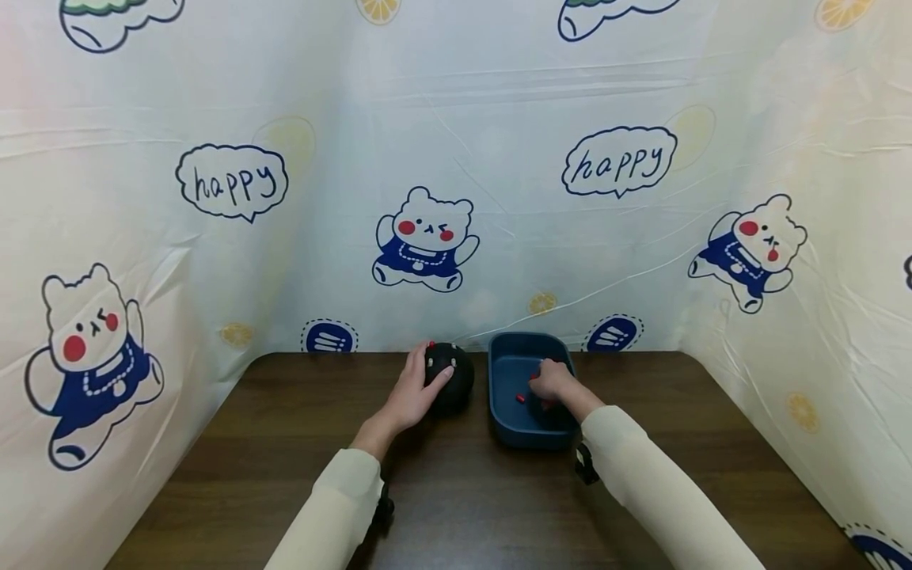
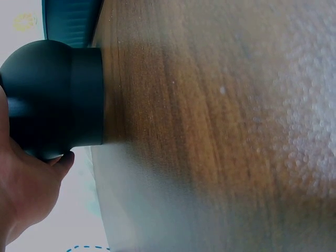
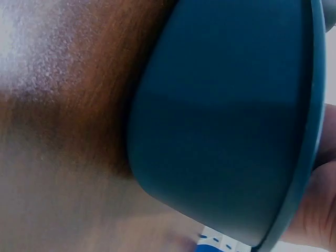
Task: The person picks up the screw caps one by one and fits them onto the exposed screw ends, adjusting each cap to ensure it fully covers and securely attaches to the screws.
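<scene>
A black, ball-shaped thing with a flat-based collar (image 2: 86, 97) stands on the table. Several small pale spots and one small red piece (image 1: 431, 344) show on its top in the head view. My left hand (image 1: 412, 389) grips its left side, thumb toward the front and fingers behind. To the right is a blue rectangular tray (image 1: 500, 412) with small red pieces (image 1: 520, 398) inside. My right hand (image 1: 556, 381) reaches into it over the right side, fingers bent down among red pieces. Whether the fingertips pinch one is too small to tell. The tray wall hides them in the right wrist view.
The brown wooden table (image 1: 463, 507) carries both things near its back edge. A white printed curtain (image 1: 499, 237) hangs close behind and along both sides. The tray stands just right of the black thing, with a narrow gap between.
</scene>
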Motion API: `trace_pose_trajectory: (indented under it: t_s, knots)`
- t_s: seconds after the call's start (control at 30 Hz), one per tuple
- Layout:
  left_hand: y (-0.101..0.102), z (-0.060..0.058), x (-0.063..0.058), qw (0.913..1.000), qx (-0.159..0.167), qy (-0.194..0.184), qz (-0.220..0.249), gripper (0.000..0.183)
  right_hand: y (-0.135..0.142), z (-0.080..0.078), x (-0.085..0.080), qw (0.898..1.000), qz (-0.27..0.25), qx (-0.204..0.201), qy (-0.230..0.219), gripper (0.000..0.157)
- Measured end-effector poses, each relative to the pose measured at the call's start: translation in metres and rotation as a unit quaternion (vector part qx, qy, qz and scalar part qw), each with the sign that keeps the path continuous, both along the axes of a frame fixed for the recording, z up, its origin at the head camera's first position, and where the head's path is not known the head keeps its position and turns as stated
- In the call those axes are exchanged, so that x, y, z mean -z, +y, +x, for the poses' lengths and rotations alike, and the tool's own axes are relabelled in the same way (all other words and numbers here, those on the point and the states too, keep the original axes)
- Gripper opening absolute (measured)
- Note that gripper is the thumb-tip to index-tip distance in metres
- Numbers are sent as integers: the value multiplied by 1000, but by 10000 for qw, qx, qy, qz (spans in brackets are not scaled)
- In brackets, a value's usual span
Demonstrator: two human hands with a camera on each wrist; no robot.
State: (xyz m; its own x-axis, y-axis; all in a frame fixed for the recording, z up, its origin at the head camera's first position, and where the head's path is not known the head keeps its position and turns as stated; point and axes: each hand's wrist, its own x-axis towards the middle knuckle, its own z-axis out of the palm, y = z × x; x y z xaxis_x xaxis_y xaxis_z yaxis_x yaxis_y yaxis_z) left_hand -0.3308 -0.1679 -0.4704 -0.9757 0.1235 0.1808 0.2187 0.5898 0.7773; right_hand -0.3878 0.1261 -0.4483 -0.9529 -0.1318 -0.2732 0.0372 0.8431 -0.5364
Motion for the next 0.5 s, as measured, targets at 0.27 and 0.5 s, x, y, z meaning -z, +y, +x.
trace_pose_trajectory:
  t_s: [0.27, 0.5]
  knots:
    - [-1, 0, 0, 10000, 38, 32, -10, 92, -2, 0, 3, 9983, -98, -475, 316, 16]
    - [0, 0, 0, 10000, 46, 40, 24, 89, -4, -5, 7, 9983, -62, -483, 334, 9]
